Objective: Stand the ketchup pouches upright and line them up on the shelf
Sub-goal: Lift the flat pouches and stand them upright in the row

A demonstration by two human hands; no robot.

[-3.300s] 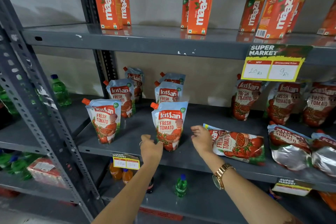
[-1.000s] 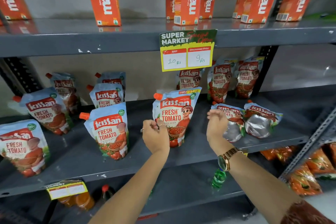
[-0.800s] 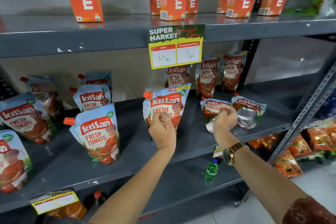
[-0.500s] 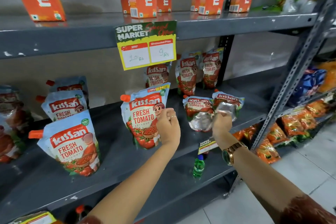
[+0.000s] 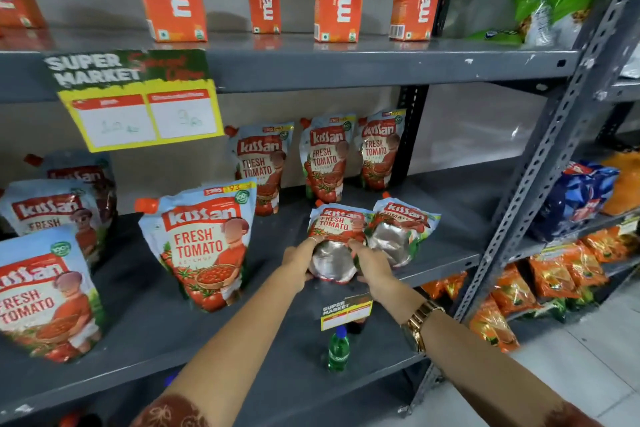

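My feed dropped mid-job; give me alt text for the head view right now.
Both hands, left hand and right hand, grip a ketchup pouch lying flat at the front of the grey middle shelf, silver base toward the camera. A second flat pouch lies beside it; other pouches stand upright behind and left.

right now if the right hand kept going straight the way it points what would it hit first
The right hand already touches the lying ketchup pouch; pushed on, it would probably meet the upright pouch behind, though depth is unclear.

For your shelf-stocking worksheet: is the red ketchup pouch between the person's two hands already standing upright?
No: the red ketchup pouch lies on its back, silver base facing the camera, gripped by the left hand and right hand.
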